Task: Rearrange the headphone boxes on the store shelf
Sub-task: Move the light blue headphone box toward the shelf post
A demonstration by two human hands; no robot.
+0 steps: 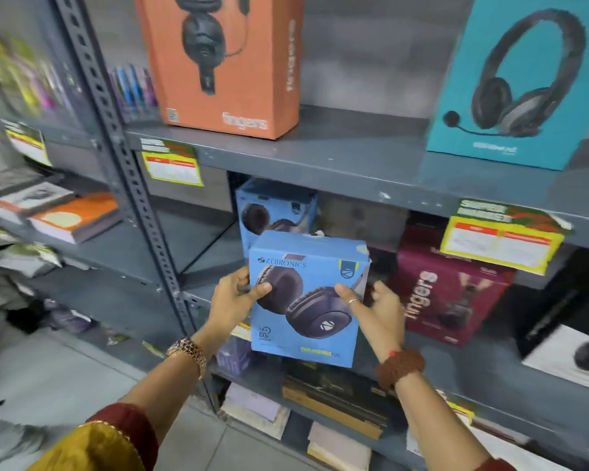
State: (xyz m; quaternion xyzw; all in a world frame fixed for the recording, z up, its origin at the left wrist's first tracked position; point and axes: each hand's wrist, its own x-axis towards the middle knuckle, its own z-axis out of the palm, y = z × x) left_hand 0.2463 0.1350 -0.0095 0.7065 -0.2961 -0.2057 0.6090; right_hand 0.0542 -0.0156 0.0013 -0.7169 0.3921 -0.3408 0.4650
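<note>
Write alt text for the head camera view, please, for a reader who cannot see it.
Two hands, left hand and right hand, hold a blue headphone box in front of a grey shelf. A second blue box stands behind it, a maroon box to its right.

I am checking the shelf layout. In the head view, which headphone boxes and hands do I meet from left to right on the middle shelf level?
left hand → blue Zebronics box, held between both hands → right hand → maroon Fingers box → white box at the far right.

Single head-worn view, angled forward and down, close to grey shelf (320,158), wide-angle
</note>
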